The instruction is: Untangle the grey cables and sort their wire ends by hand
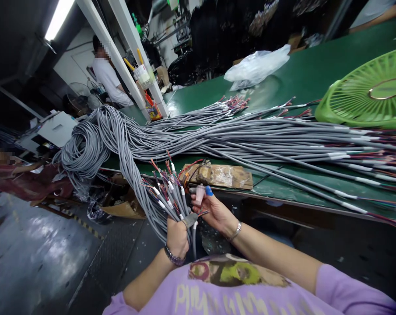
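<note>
Centrally, left hand (178, 238): is gripping a bunch of grey cables (174, 212), its fingers wrapping tightly around them just in front of the bench edge.
Held bunch: is pointing its stripped ends upward, thin coloured wires fanning out above white bands.
Right hand (214, 214): is hovering just beside the bunch, fingers curling, thumb and forefinger close together; whether they are pinching a wire, I cannot tell. Blue and pale pink coverings are wrapping two fingertips.
Bench (299, 87): is stretching away in green, carrying a long spread of grey cables (283, 136), their wire ends lying toward the right.
Near edge: a wooden board (232, 176) is lying just beyond the right hand.
Farther back: a white plastic bag (257, 68) and a lime-green fan (386, 89) are resting.
Background, left: a person in a white shirt (107, 81) is facing away.
</note>
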Demonstrator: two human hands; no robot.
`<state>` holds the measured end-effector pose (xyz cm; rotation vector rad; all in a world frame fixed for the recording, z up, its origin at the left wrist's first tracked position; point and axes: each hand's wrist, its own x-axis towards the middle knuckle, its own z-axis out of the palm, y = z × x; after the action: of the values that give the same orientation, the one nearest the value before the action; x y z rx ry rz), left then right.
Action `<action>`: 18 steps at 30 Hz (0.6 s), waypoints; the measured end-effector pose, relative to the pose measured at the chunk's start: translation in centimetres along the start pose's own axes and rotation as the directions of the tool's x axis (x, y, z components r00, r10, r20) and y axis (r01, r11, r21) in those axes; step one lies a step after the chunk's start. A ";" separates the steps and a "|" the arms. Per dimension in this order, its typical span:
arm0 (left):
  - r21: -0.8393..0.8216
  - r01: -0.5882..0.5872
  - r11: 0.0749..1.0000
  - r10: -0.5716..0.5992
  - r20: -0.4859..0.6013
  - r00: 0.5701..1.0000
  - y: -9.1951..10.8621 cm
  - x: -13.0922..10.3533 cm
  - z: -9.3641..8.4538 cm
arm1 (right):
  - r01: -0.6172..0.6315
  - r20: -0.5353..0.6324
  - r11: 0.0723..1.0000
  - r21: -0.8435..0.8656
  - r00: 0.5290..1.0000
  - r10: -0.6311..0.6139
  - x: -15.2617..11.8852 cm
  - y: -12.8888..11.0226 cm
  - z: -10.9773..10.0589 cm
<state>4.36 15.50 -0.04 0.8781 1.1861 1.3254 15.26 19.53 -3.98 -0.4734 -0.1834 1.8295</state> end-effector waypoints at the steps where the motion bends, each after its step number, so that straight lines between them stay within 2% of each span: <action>1: 0.000 0.003 1.000 -0.003 -0.007 1.000 0.1 -0.1 -0.1 | -0.009 0.020 1.000 -0.002 1.000 0.009 -0.1 0.0 0.0; 6: 0.010 0.001 1.000 -0.001 -0.035 0.999 0.3 -0.4 -0.8 | -0.066 0.116 0.997 -0.047 0.991 0.071 -0.6 -0.4 0.1; 13: -0.011 -0.001 1.000 0.001 -0.013 1.000 0.1 0.1 -0.9 | 0.098 0.096 0.984 -0.151 0.992 -0.085 -0.4 -0.6 -0.1; 18: -0.026 -0.012 1.000 0.012 -0.008 1.000 -0.2 0.6 -0.6 | 0.043 0.092 0.992 -0.121 0.995 -0.032 -0.1 -0.5 -0.4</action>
<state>3.76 16.01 -0.43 0.8634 1.1687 1.3526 15.86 19.53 -4.11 -0.4703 -0.3657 1.8107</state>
